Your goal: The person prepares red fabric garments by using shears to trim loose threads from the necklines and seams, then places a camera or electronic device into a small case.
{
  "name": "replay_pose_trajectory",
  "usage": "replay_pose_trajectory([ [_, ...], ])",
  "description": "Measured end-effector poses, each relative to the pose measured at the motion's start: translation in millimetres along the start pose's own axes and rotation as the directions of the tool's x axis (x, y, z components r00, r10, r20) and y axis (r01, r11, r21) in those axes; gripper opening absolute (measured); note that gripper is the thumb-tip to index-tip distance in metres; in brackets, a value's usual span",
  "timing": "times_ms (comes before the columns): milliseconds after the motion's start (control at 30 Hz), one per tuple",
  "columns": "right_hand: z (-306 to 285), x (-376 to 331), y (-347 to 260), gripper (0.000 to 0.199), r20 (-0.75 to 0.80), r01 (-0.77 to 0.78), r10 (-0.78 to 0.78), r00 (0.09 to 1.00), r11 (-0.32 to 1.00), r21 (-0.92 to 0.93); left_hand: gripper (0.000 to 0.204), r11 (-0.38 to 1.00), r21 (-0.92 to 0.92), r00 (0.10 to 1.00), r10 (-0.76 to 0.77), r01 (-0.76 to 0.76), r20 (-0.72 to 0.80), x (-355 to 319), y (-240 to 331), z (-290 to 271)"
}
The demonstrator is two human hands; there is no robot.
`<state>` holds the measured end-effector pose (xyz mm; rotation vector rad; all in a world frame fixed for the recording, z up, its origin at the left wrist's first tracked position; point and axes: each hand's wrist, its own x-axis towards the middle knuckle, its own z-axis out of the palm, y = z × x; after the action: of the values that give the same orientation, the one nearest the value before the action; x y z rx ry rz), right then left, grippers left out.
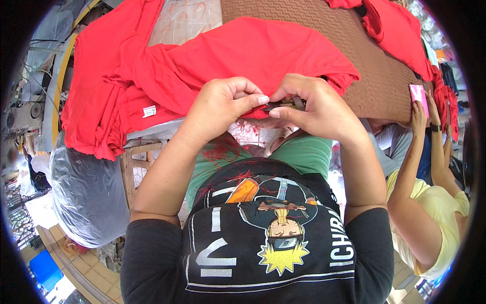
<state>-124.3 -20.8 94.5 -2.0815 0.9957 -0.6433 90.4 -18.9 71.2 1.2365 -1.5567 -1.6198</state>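
Observation:
A large red garment [253, 50] lies bunched over the table edge before me. My left hand [220, 104] pinches the near edge of its cloth between thumb and fingertips. Close beside it, my right hand [319, 106] is closed around small dark thread snips [289, 103], partly covered by the fingers. The tips of the snips point left, at the cloth by my left thumb. A small white label [149, 111] shows on the garment's left part. Bits of red thread [223, 152] are scattered over my green trousers and shirt.
The table has a brown patterned cover [324, 45]. More red cloth [397, 33] lies at its far right. On the right, another person in a yellow top [430, 223] holds a pink booklet [419, 100]. A large plastic-wrapped bundle [86, 197] stands at the left, near a wooden stool [134, 162].

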Motion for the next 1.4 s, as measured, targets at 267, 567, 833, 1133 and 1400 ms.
replay_pose_trajectory([
  [267, -3, -2, -5, 0.02, 0.051, -0.073, 0.077, 0.996, 0.994, -0.077, 0.017, 0.99, 0.052, 0.985, 0.137, -0.132, -0.103, 4, -10, 3],
  [567, 5, 1, -2, 0.019, -0.02, 0.031, -0.034, 0.999, 0.993, -0.112, 0.016, 0.999, -0.035, 0.999, 0.031, -0.032, -0.035, 2, -4, -1],
  [833, -4, -6, -11, 0.019, 0.012, -0.032, 0.035, 0.999, 0.984, -0.173, 0.012, 0.931, 0.102, 0.924, 0.362, -0.351, -0.124, -6, 7, -5],
  [1133, -5, -6, -19, 0.023, -0.104, 0.003, -0.02, 0.994, 0.987, -0.159, 0.012, 0.984, 0.026, 0.964, 0.179, -0.177, -0.198, -19, 29, -8],
  [1400, 4, -1, -20, 0.018, -0.074, 0.068, -0.097, 0.992, 0.942, -0.328, 0.014, 0.941, 0.239, 0.965, 0.202, -0.239, 0.168, -35, 47, -15],
])
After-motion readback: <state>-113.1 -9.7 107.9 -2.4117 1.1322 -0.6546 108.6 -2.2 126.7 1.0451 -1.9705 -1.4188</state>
